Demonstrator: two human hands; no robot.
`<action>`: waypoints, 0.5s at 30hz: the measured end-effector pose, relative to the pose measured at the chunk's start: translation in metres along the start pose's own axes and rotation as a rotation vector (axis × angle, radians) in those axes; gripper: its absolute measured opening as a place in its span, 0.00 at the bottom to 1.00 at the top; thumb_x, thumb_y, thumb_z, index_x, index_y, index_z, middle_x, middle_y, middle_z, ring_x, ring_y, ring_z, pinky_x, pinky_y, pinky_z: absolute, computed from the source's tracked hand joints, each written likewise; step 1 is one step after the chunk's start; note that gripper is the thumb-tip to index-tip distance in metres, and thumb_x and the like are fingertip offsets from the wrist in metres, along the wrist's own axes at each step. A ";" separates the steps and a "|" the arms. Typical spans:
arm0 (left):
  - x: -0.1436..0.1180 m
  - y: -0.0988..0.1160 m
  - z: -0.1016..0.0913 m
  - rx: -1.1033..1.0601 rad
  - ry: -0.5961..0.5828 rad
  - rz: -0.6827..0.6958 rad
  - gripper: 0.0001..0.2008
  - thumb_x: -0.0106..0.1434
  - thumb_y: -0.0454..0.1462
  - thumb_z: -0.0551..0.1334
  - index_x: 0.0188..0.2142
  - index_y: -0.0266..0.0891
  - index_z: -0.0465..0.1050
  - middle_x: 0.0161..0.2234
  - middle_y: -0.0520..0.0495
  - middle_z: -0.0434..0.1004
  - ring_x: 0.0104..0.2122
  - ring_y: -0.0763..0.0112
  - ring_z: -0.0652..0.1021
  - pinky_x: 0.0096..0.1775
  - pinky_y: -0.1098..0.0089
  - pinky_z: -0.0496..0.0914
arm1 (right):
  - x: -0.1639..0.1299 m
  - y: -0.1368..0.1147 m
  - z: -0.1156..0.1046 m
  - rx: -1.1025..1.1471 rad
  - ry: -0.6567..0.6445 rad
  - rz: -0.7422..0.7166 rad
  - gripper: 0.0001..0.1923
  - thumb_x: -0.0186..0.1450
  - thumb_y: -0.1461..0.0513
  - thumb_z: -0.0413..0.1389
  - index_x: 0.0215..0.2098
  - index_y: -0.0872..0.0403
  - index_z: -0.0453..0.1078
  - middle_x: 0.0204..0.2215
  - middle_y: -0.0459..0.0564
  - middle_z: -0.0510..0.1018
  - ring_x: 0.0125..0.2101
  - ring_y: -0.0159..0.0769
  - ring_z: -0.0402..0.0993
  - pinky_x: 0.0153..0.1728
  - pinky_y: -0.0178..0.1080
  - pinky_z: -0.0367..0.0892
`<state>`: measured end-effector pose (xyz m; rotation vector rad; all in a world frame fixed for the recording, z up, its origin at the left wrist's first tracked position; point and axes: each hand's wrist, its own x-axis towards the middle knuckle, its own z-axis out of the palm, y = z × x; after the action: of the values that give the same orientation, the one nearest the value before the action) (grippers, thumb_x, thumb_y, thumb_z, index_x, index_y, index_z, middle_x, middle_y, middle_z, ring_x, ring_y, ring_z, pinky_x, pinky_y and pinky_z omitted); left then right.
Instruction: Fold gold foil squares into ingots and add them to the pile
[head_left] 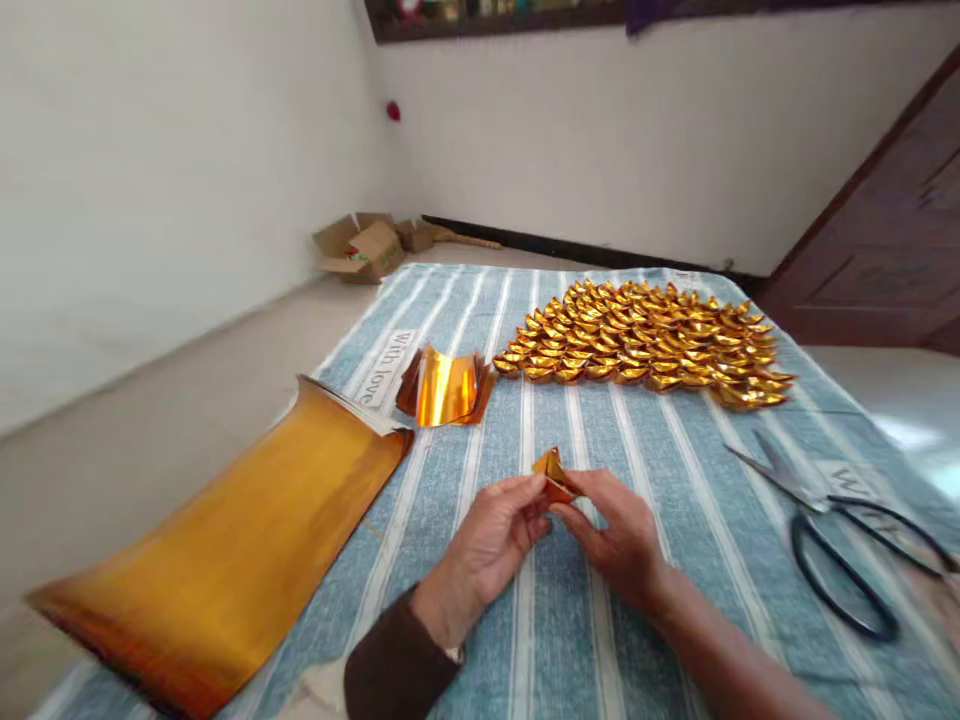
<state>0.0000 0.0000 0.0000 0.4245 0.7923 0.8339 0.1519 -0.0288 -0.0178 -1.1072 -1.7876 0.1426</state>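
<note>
Between my two hands, over the near middle of the table, is a small folded piece of gold foil paper (555, 478), one pointed corner standing up. My left hand (495, 540) pinches it from the left with thumb and fingers. From the right, my right hand (616, 525) grips its other side; part of the piece is hidden behind the fingers. Farther back lies a stack of cut gold foil sheets (446, 388), curled at the edges. Many folded gold paper ingots (637, 335) stand in close rows at the back right.
Large gold foil sheets (225, 540) overhang the table's left side. Open scissors with black handles (825, 510) lie at the right. A blue striped cloth (480, 600) covers the table. Cardboard boxes (367, 250) sit on the floor by the wall.
</note>
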 end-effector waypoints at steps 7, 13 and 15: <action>-0.001 0.003 0.002 -0.029 -0.033 -0.022 0.10 0.51 0.35 0.72 0.31 0.30 0.79 0.29 0.46 0.78 0.28 0.76 0.75 0.30 0.77 0.68 | -0.001 0.001 0.000 -0.007 -0.002 0.002 0.11 0.67 0.60 0.56 0.46 0.56 0.71 0.32 0.52 0.80 0.33 0.38 0.78 0.34 0.39 0.74; -0.001 0.002 0.003 -0.052 -0.016 -0.037 0.09 0.51 0.34 0.72 0.31 0.30 0.78 0.29 0.46 0.78 0.27 0.76 0.75 0.28 0.76 0.68 | -0.002 0.003 0.001 -0.020 0.006 -0.019 0.11 0.67 0.62 0.55 0.48 0.57 0.71 0.33 0.53 0.80 0.34 0.38 0.78 0.36 0.40 0.74; -0.001 0.001 0.003 -0.049 0.008 -0.040 0.09 0.53 0.34 0.71 0.32 0.30 0.78 0.29 0.46 0.78 0.26 0.76 0.75 0.28 0.76 0.68 | -0.002 0.004 0.001 -0.026 0.028 -0.033 0.11 0.67 0.63 0.56 0.48 0.57 0.71 0.33 0.53 0.80 0.34 0.38 0.78 0.35 0.40 0.74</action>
<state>0.0017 0.0000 0.0027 0.3616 0.7838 0.8167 0.1532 -0.0273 -0.0216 -1.0928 -1.7859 0.0835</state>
